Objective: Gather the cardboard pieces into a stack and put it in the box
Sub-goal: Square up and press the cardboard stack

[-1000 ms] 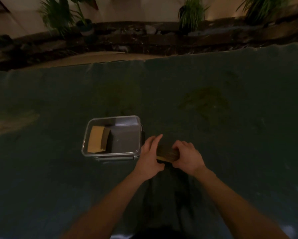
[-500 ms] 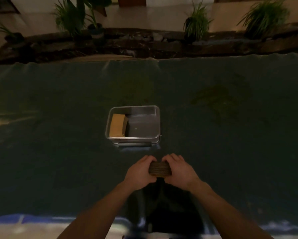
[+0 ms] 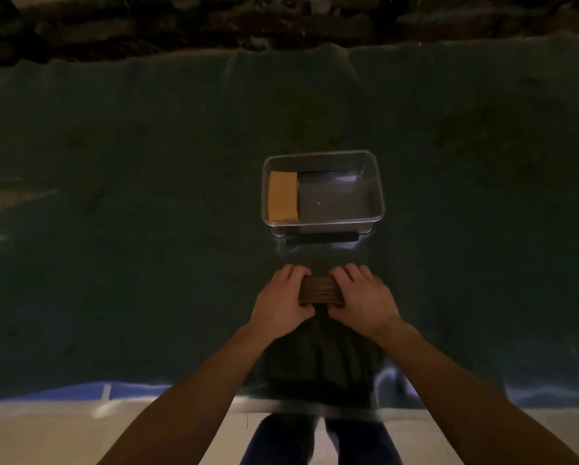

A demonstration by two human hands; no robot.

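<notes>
A stack (image 3: 321, 290) of cardboard pieces was held edge-up between both hands, near the front of the counter (image 3: 113, 229), which was covered by a dark cloth. The left hand (image 3: 281, 302) was closed on the stack's left end and the right hand (image 3: 362, 302) on its right end, fingers curled over the top and thumbs toward the body. Whether the stack rested on the cloth or was held just above it could not be determined. The clear box (image 3: 378, 196) stood beyond the hands, apart from the stack, with its dark handle facing the person. One tan piece (image 3: 283, 196) was already lying inside, against the left wall; the rest of the box floor was bare.

Risks, as judged: the stack was held only by end pressure, so the middle pieces could slip out or fan apart on lifting if the squeeze were relaxed. The edges appeared roughly aligned, though the low light prevented confirmation. Room in the box was narrowed by the tan piece, so a stack lowered too far left could land on it and tilt. The near rim could be struck if the stack were carried too low, and the light box might be pushed along the cloth.

No brand, label or legible writing was observed on the box, the cardboard or the cloth.
</notes>
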